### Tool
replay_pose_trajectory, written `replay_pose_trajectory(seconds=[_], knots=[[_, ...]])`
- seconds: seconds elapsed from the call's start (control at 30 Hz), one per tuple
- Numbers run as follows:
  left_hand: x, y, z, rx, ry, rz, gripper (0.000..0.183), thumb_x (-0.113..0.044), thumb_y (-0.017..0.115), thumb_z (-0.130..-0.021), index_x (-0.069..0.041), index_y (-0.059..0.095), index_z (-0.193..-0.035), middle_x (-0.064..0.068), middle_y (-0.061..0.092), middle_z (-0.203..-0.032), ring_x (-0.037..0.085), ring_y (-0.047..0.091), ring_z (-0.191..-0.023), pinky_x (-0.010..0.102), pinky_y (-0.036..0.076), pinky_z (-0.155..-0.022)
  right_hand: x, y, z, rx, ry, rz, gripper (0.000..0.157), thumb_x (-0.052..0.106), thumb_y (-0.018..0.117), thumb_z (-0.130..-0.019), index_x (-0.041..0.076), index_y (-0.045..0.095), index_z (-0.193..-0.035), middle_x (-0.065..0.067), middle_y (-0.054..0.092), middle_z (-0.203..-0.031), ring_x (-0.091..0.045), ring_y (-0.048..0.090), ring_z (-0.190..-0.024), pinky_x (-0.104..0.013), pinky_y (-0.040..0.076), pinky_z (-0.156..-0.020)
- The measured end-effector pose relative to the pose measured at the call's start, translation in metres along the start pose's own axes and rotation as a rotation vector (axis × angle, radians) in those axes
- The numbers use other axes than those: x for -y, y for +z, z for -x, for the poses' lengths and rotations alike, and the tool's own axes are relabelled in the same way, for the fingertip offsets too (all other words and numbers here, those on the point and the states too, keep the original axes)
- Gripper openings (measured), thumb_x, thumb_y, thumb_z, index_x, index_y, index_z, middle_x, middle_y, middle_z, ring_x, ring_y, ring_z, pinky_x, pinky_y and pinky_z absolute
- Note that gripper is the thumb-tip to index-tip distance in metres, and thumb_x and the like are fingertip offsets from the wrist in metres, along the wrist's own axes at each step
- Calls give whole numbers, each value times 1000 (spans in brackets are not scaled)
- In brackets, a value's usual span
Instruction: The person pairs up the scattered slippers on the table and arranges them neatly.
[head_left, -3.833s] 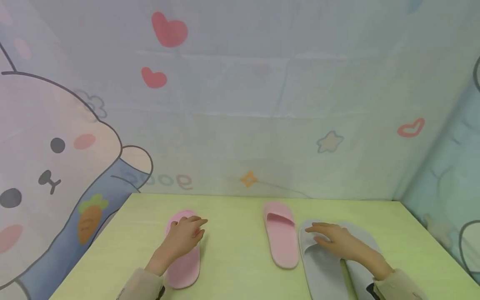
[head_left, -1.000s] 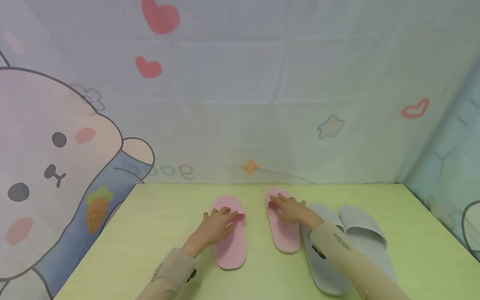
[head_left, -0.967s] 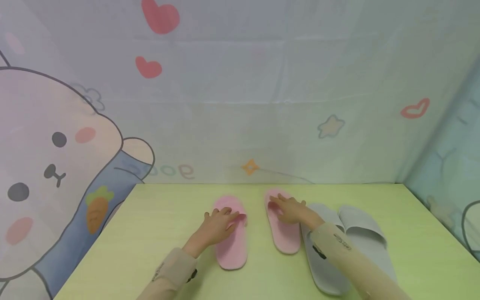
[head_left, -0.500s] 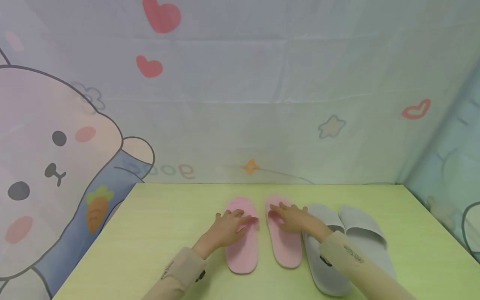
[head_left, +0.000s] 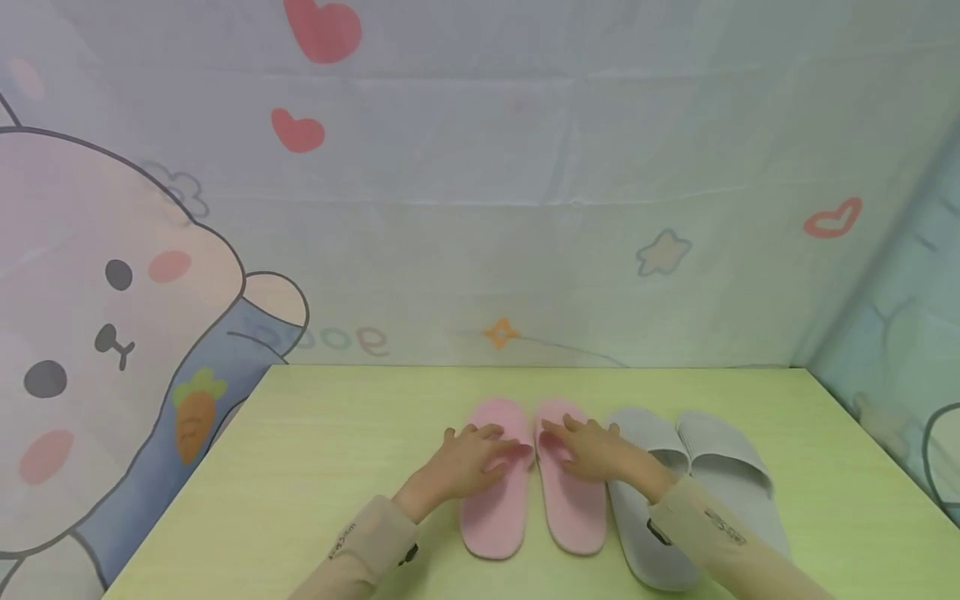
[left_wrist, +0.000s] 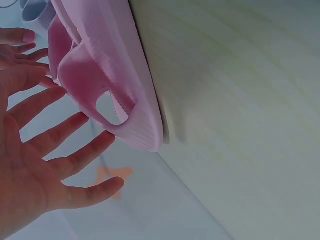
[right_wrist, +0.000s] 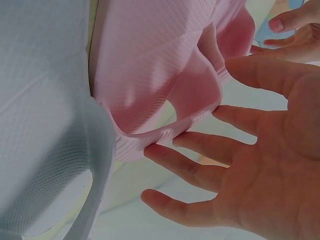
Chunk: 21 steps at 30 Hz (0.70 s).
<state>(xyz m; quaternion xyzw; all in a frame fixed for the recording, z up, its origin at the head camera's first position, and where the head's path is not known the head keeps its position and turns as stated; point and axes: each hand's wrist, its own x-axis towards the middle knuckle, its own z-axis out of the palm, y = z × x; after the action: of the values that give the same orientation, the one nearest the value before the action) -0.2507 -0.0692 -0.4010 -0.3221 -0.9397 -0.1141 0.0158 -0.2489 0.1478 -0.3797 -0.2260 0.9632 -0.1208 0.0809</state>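
Two pink slippers lie side by side on the table, straps toward the back. My left hand (head_left: pixel 468 462) is over the left pink slipper (head_left: pixel 495 525). In the left wrist view its fingers are spread and fairly straight, fingertips touching the strap (left_wrist: pixel 87 95). Over the right pink slipper (head_left: pixel 577 521) is my right hand (head_left: pixel 596 450). The right wrist view shows straight, parted fingers with tips against that slipper's strap (right_wrist: pixel 170 132). A narrow gap separates the slippers' heels, while their fronts nearly meet. The hands partly hide both straps in the head view.
Just right of the pink pair lie two larger grey slippers, the left one (head_left: pixel 633 529) partly under my right forearm and the other (head_left: pixel 731 487) beyond it. The yellow-green table (head_left: pixel 337 433) ends at a printed cloth backdrop (head_left: pixel 465 208).
The left pink slipper has slid right with my left hand, up to its mate. My right hand has gone from the grey slippers to the right pink slipper, which has shifted slightly toward me.
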Motion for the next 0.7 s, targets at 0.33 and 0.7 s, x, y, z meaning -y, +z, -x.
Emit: replay_pose_trajectory(seconds=[0.33,0.7], knots=[[-6,-1,5,20,-4,-15,34,-30,48,-91,-34,50,-125,10,50,-128,37,50,-110,68,31,-85,2,4,5,-12,2,18,50,22,51,-88,14,37,-136,-27,38,-135,-54,39,-115,-74,24,-85],[-9,-3,11,23,5,-49,35,-29,50,-89,-36,51,-124,9,52,-125,33,52,-105,66,35,-83,7,7,12,-27,-7,8,52,22,54,-87,13,37,-135,-28,38,-134,-57,38,-113,-74,24,-85]])
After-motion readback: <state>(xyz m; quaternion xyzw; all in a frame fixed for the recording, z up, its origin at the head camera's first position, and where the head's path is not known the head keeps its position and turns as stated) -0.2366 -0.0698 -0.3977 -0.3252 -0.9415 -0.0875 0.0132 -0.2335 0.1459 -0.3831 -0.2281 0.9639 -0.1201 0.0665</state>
